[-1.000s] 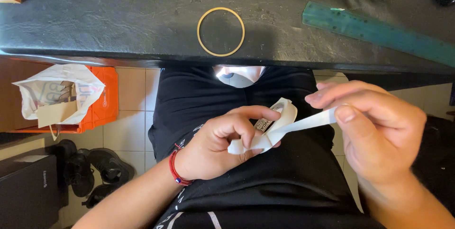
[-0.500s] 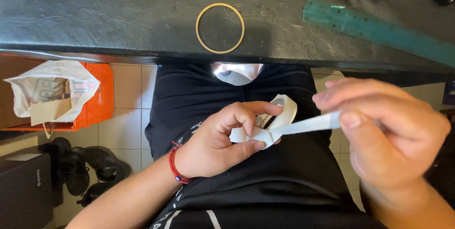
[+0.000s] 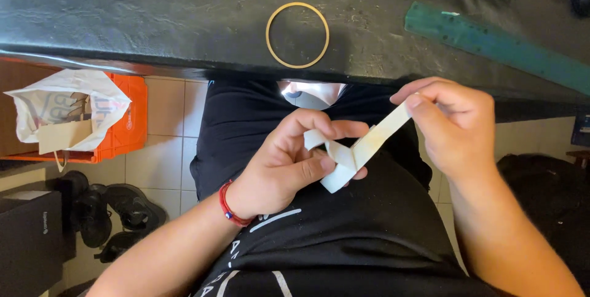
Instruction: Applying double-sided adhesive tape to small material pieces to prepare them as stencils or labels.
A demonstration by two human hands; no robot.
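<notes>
My left hand (image 3: 283, 165) grips a small roll of cream masking tape (image 3: 337, 165) over my lap, thumb pressed on its side. A red bead bracelet is on that wrist. My right hand (image 3: 458, 128) pinches the free end of the tape strip (image 3: 384, 131) between thumb and forefinger and holds it stretched up and to the right, away from the roll. Both hands sit below the edge of a dark worktable (image 3: 153, 20).
On the worktable lie a tan rubber band ring (image 3: 297, 34) and a green ruler-like bar (image 3: 491, 45). At the left on the tiled floor stand an orange crate (image 3: 126, 131) with a white plastic bag (image 3: 64, 109), dark shoes (image 3: 117, 214) and a black box (image 3: 27, 235).
My right hand has pulled the tape strip farther out and upward to the right, and the strip is longer. The left hand has kept hold of the roll.
</notes>
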